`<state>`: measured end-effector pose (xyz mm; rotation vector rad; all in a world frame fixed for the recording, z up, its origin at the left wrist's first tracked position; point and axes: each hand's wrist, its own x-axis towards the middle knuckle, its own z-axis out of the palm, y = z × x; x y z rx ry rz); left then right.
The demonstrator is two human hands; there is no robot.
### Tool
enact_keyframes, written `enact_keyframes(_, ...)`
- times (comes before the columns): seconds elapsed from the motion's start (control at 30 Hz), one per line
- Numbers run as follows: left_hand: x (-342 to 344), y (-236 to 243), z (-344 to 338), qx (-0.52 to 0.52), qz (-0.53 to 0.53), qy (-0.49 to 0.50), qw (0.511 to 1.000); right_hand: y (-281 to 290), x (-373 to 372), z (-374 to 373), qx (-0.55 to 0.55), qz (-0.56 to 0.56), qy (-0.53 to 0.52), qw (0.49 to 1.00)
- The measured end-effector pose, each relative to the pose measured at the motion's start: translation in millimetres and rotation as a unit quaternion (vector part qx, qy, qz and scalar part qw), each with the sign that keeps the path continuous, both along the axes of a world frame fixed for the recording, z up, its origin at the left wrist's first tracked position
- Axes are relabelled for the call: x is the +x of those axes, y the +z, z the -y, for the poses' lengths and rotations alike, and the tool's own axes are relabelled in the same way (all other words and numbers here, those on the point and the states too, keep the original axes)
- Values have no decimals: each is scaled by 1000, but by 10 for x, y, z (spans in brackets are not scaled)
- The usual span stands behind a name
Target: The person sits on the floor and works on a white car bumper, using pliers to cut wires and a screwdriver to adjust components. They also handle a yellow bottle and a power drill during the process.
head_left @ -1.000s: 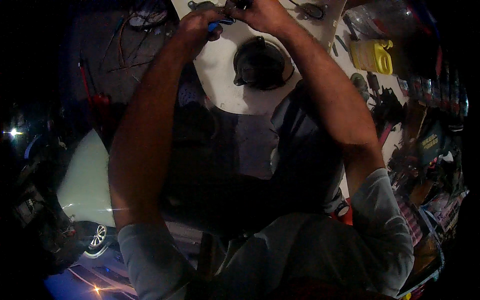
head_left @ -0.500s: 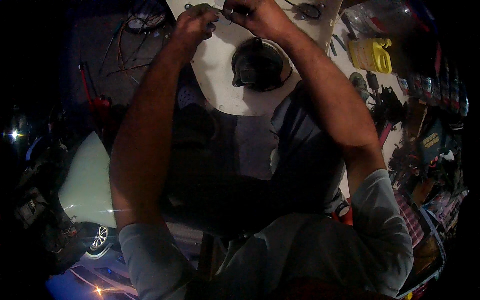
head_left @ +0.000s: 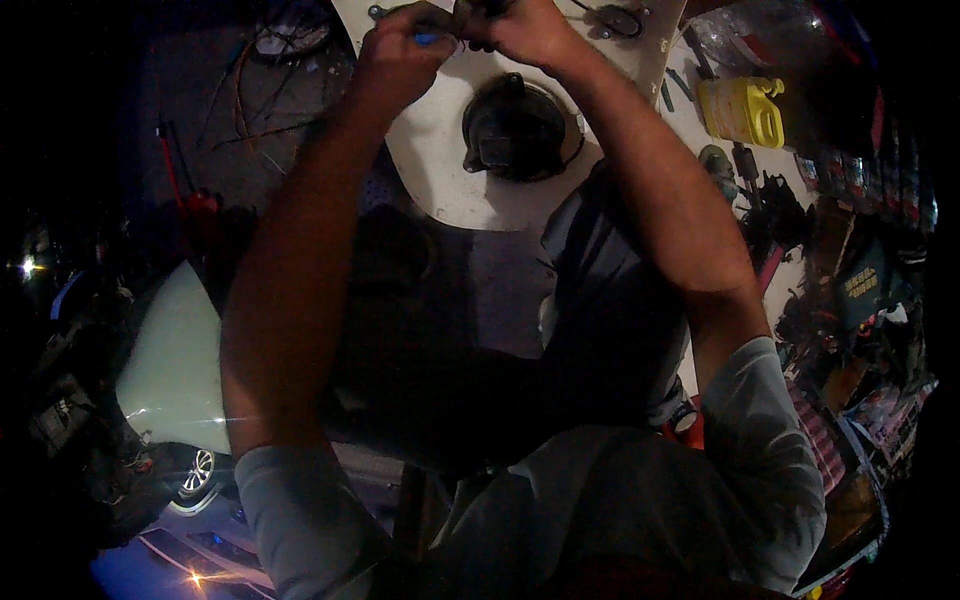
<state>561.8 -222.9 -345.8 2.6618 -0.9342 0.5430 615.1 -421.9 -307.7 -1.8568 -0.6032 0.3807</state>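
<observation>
Both my hands are up at the top edge, close together over the white tabletop [head_left: 430,180]. My left hand [head_left: 402,58] is closed, with a small blue thing [head_left: 428,39] showing between its fingers. Its kind is too small to tell. My right hand [head_left: 525,38] is also closed, its fingertips in shadow right beside the left ones. Something dark seems to be in them, but I cannot make it out. Below the hands on the tabletop sits a round black housing [head_left: 512,130] with lugs on its rim, like a blower motor or speaker.
A yellow jug [head_left: 740,110] stands at the right, near dark tools and cluttered parts [head_left: 780,210]. A loop of dark cable [head_left: 615,20] lies at the table's far right. Wires [head_left: 240,90] and a red tool [head_left: 200,210] are on the floor at left, above a pale green panel [head_left: 175,370].
My left hand has shifted right, closer to my right hand, and turned; the blue thing now shows in it. My right hand has hardly moved. The black housing stays put.
</observation>
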Motion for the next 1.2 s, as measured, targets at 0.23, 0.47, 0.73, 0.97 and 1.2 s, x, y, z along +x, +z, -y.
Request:
enact_keyframes(0.23,-106,153,215,37,3,72,997,-42,71,40,54,-315,-83,944)
enact_keyframes(0.47,-81,89,176,96,89,46,990,-124,97,66,35,-383,-84,919)
enact_keyframes(0.73,-123,78,328,-46,-90,162,982,-218,81,94,1,-410,-74,909)
enact_keyframes(0.97,-84,14,173,-119,-11,73,990,-49,40,187,-48,-51,42,997)
enact_keyframes(1.2,-62,29,95,-19,66,45,997,-138,9,179,-127,300,55,944)
